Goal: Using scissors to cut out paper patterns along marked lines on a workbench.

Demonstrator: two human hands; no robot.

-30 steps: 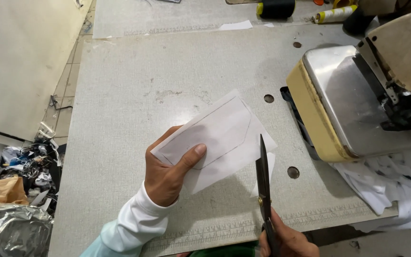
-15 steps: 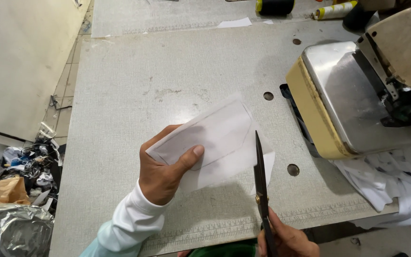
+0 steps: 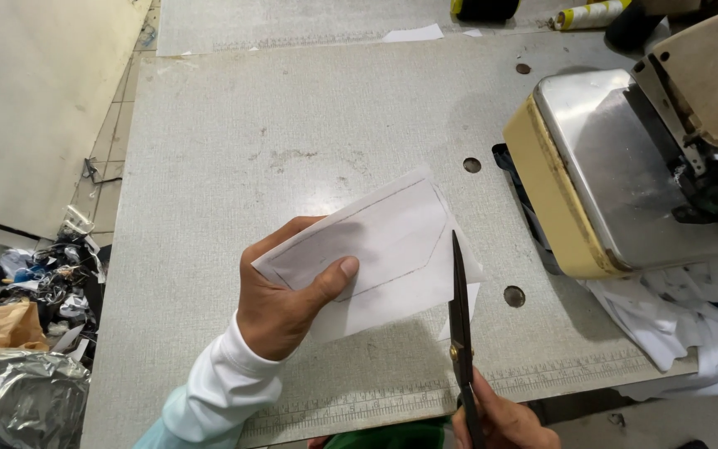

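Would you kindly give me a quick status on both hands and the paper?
Left hand pinching paper above table. Right hand holding scissors, blades at paper's right edge. Nothing in the way.

We have one view only, from a head-worn camera. It looks steeply down and forward over the grey work table (image 3: 292, 150), close above the left hand (image 3: 280, 303) and right hand (image 3: 500, 424) at the table's near edge.
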